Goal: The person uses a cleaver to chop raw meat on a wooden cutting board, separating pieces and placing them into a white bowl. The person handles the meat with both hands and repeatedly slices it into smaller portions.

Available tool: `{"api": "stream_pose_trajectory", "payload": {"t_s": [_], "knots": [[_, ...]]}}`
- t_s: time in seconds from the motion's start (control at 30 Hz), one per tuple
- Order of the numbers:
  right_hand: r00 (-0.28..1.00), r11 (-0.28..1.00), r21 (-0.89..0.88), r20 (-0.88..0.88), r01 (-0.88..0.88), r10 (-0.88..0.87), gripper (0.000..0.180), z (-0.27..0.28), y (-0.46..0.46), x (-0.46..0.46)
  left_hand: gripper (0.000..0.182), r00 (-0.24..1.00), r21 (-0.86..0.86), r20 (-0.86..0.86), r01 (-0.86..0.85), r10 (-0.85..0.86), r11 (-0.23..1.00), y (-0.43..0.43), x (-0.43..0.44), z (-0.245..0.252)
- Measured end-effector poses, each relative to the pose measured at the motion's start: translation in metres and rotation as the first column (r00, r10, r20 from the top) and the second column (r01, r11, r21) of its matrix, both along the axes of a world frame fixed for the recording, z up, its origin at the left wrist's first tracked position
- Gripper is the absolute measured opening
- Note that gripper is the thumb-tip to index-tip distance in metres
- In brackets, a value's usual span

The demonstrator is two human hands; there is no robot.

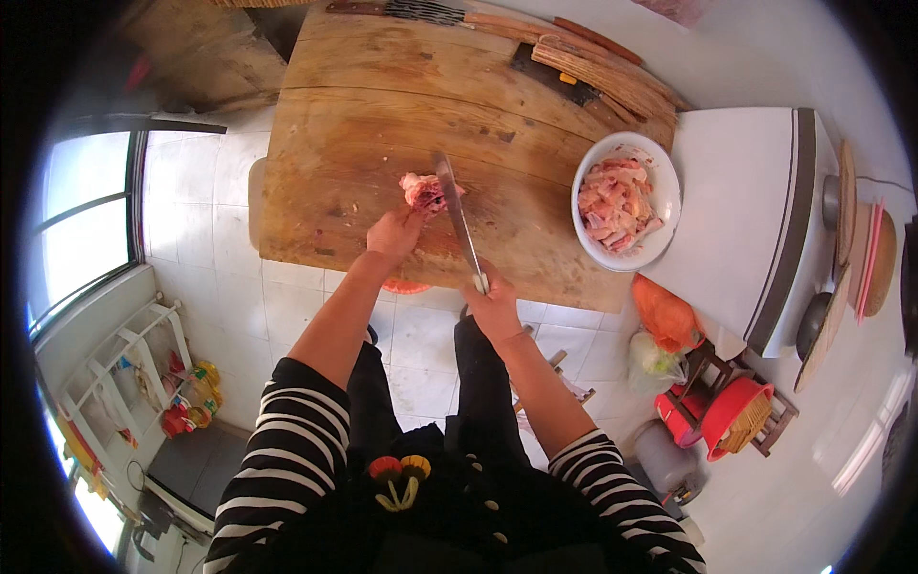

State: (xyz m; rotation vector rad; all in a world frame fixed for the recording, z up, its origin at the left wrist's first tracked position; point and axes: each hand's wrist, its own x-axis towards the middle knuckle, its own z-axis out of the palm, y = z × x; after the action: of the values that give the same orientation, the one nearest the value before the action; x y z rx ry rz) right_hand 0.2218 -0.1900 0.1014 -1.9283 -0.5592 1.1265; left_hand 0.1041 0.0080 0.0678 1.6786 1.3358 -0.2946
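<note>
My right hand (493, 298) grips the pale handle of a long-bladed kitchen knife (457, 208). Its blade points away from me and lies across the right side of a piece of raw meat (423, 192), which looks like poultry. How deep the edge sits in the meat cannot be seen. My left hand (396, 233) holds the near side of that piece, with fingertips close to the blade. The meat rests directly on a worn wooden table (344, 143). To the right stands a white bowl (667, 215) holding cut pieces of raw meat (618, 204).
Wooden sticks and boards (602, 68) line the table's far right edge. A white cabinet-like appliance (724, 215) adjoins the table. Below it are an orange bag (663, 308) and a red basin (735, 416) on a wooden stool (778, 430). A white rack (133, 344) stands left.
</note>
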Motion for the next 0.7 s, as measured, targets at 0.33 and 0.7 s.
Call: {"api": "stream_pose_trajectory", "payload": {"t_s": [0.33, 0.7], "knots": [[0.989, 0.999, -0.012, -0.146, 0.031, -0.032, 0.033, 0.056, 0.075, 0.016, 0.039, 0.996, 0.067, 0.072, 0.056, -0.061, 0.996, 0.005, -0.003, -0.006], [0.938, 0.966, -0.118, 0.237, -0.23, 0.253, 0.044, -0.043, 0.062, -0.009, 0.037, 0.994, 0.114, -0.087, 0.07, -0.06, 0.991, 0.006, 0.004, -0.013]]}}
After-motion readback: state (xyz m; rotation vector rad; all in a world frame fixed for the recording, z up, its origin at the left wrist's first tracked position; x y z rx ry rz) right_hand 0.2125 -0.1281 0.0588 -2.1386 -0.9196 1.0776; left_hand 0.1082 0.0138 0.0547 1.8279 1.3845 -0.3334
